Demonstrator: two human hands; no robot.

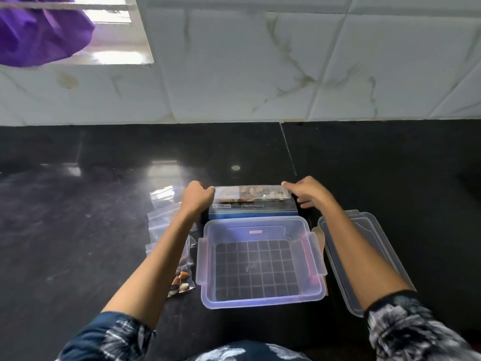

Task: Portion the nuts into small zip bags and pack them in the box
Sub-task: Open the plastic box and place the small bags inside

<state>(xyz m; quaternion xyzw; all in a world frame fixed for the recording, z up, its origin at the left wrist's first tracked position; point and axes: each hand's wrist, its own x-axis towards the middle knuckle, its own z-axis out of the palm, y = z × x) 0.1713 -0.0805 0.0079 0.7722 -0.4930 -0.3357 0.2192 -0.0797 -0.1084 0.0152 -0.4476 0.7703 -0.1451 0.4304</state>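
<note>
Black stone counter (78,230) under a white marbled tile wall (260,61); purple cloth (39,29) at 10 o'clock by the window.

Box (260,259), clear plastic, sits open and empty at centre, grid pattern visible through its floor. Lid (364,256) lies just beside it at 3 o'clock, a wooden spoon (319,238) between the two.

Nut pack (252,201), blue with a clear top strip showing nuts, stands touching the box's far wall at 12 o'clock. Left hand (196,198) clenches the pack's left top corner; right hand (304,192) pinches the right top corner, remaining fingers spread loose.

Zip bags (166,220) lie overlapping at 9 o'clock of the box, partly under the left forearm. One filled bag (181,278) with mixed nuts lies nearest, at 8 o'clock; whether others hold nuts cannot be told.

Judgement: portioning is in hand, early stage; one portion done, nothing packed. Both hands on the pack mouth suggest opening or steadying it. Next move likely calls for spreading the mouth, then freeing one hand for the spoon and an empty bag. Risk: pack tipping, nuts spilling.
</note>
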